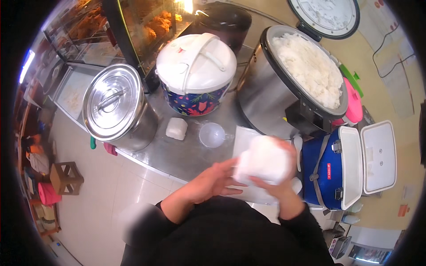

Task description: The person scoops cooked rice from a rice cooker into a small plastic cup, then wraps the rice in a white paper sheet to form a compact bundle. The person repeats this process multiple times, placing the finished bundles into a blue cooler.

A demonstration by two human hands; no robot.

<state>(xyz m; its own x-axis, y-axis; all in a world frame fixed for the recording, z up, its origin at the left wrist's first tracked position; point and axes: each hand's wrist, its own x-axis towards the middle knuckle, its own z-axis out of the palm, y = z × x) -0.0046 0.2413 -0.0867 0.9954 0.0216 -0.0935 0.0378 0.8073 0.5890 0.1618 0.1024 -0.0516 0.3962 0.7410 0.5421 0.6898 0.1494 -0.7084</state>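
Note:
A white packet [264, 161], blurred and apparently wrapped in paper, is held between both hands above the near edge of the metal counter [159, 159]. My right hand [278, 186] grips it from the right, with fingers reaching behind its far side. Against its left side rest the fingers of my left hand [216, 181], with the lower fingers spread apart. Beneath the packet lie white paper sheets [244, 139]. A smaller white wrapped packet [176, 128] sits farther left, beside a translucent plastic cup [212, 135].
A large cooker of white rice [308, 69] stands open at the back right. Nearby are a blue cooler box [321, 169] with its lid raised, a white spoon [298, 149], a floral rice container [196, 66], a lidded steel pot [113, 103] and a glass case of fried food [156, 30].

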